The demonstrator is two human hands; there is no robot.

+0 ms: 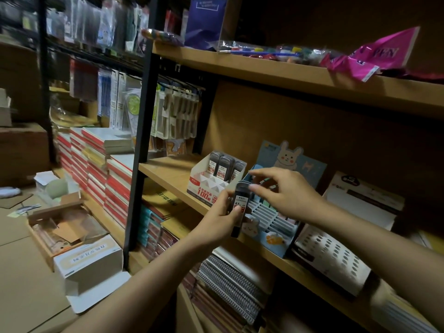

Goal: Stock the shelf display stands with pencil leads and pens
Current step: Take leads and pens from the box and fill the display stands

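Observation:
My left hand [219,218] grips a small stack of dark pencil lead cases [241,210] in front of the middle shelf. My right hand [287,193] hovers just above the stack, with thumb and forefinger pinching the top of one case. Behind them stands a white and red lead display stand [204,186] with three lead cases [224,165] upright in its back row. To its right sits a blue rabbit display stand [271,219] with white slotted dividers.
A black and white display box [336,251] stands right of the rabbit stand on the wooden shelf [168,171]. Notebooks fill the shelf below. Open cardboard boxes [89,263] lie on the floor at the left. A black upright post [140,140] divides the shelving.

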